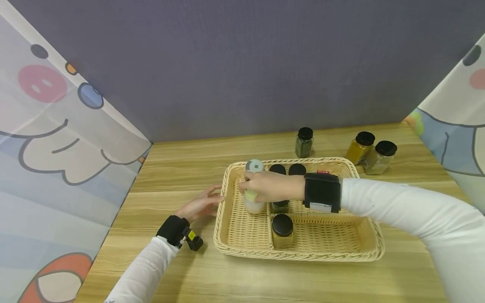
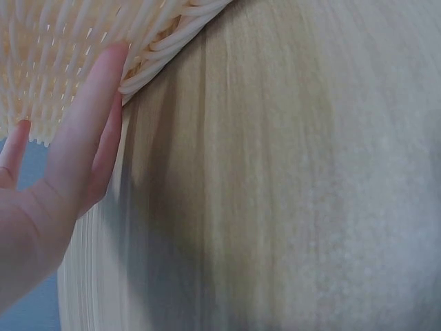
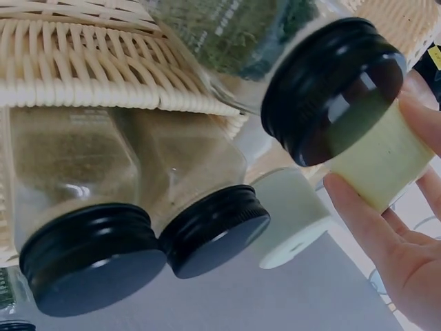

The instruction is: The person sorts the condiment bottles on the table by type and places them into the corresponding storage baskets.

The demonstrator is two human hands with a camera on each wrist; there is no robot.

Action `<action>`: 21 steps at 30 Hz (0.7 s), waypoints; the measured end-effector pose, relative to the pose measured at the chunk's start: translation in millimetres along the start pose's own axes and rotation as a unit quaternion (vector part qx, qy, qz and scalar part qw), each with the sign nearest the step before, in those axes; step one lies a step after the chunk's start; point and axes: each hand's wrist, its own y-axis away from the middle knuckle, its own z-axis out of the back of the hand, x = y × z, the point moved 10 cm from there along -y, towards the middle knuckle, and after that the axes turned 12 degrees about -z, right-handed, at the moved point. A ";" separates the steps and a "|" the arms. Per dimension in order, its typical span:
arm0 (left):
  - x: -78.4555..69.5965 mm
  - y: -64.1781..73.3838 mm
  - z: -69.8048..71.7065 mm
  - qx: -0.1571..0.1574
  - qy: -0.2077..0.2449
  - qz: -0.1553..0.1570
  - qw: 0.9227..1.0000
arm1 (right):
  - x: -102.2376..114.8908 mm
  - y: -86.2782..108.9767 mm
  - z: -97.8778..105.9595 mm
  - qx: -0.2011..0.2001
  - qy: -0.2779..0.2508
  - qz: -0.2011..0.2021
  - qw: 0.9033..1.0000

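Note:
My right hand [image 1: 261, 185] grips a bottle [image 1: 253, 206] by its pale yellow-green lid [image 3: 386, 162], in the left compartment of a wicker basket [image 1: 246, 233]. Behind it in that compartment stands a container with a pale grey-green lid [image 1: 254, 165]. Just right of the hand, a jar of green herbs [image 3: 255, 41] with a black lid overlaps the held lid in the right wrist view. My left hand [image 1: 202, 204] rests its extended fingers [image 2: 89, 117] against the basket's left side.
Two black-lidded jars of brown powder [image 3: 69, 152] stand at the back of the basket; another jar [image 1: 282, 231] sits in the front right compartment. Behind the basket stands a dark green jar [image 1: 304, 143]. A yellow jar [image 1: 360, 147] and a clear jar [image 1: 380, 158] stand at the back right.

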 end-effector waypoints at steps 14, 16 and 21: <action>1.4 -0.8 0.4 -0.003 0.005 0.000 1.000 | -3.2 -0.4 -10.9 0.006 0.019 -0.003 1.000; 1.2 -0.8 0.5 -0.002 0.005 0.000 1.000 | -3.5 -0.5 -11.7 0.005 0.024 -0.004 1.000; -0.1 -0.3 0.7 -0.003 0.004 0.000 1.000 | -5.1 -0.8 -13.7 0.004 0.031 -0.004 1.000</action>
